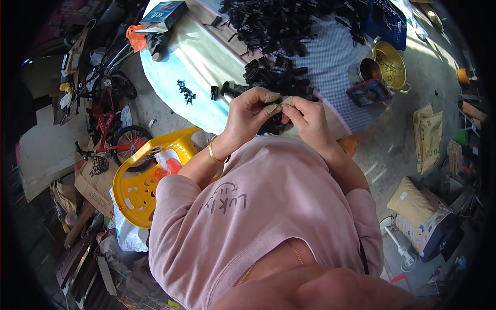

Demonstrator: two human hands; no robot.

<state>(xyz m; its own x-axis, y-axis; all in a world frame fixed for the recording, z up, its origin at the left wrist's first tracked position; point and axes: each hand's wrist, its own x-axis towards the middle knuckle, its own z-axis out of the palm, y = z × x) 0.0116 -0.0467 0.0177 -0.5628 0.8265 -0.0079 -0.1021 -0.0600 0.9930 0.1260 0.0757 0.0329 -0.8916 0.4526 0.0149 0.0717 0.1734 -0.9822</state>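
Over the near edge of a cloth-covered table (206, 62), my two hands meet at the fingertips. My left hand (247, 114) is closed in a pinch, with tan coverings on the thumb and forefinger tips. Against it, my right hand (309, 123) pinches too. Whatever lies between the fingertips is too small to make out. Just beyond them is a heap of black plastic pieces (274, 75), and a much larger pile of black pieces (274, 26) spreads behind it. Left of my hands lie a single black piece (214, 93) and a small cluster of black bits (186, 92).
A propped phone (368, 94), a metal cup (363, 70), a golden pot (392, 67) and a blue basket (387, 23) occupy the table's right side. A dark box (164, 14) sits far left. Beside me stands a yellow plastic chair (134, 194); a red bicycle (106, 139) is beyond.
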